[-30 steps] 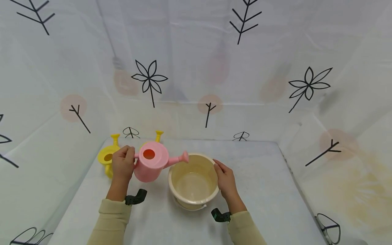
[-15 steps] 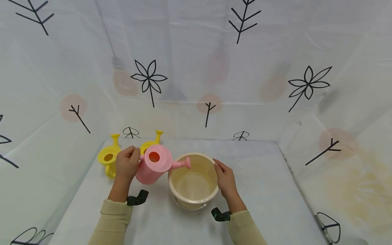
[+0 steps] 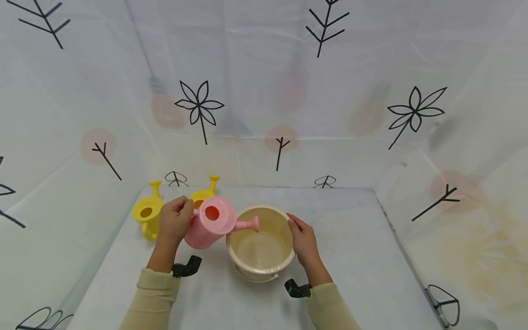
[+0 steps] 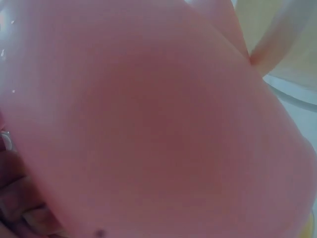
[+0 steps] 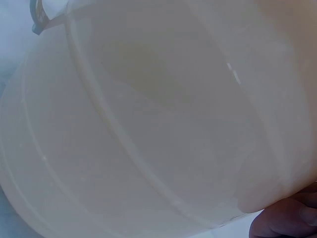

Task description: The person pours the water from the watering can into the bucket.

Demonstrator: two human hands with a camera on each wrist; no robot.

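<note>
In the head view my left hand (image 3: 175, 220) grips the handle of a pink watering can (image 3: 211, 224). The can tilts to the right, its spout reaching over the left rim of a cream bucket (image 3: 231, 247). My right hand (image 3: 304, 238) holds the bucket's right rim, thumb on the inside edge. Pink plastic (image 4: 158, 119) of the can fills most of the left wrist view, with curled fingers (image 4: 22, 198) at lower left. The right wrist view shows the bucket's ribbed outer wall (image 5: 148, 124) and fingers (image 5: 287, 215) at its edge.
Two yellow watering cans stand at the back left of the white table (image 3: 350, 256): one (image 3: 148, 213) left of my left hand, the other (image 3: 202, 195) partly hidden behind the pink can. White cloth walls with plant drawings surround the table's back and sides.
My left hand has moved the pink watering can to the right and slightly nearer, tipping it further, so its spout now lies over the bucket's opening. The right hand and bucket stay put.
</note>
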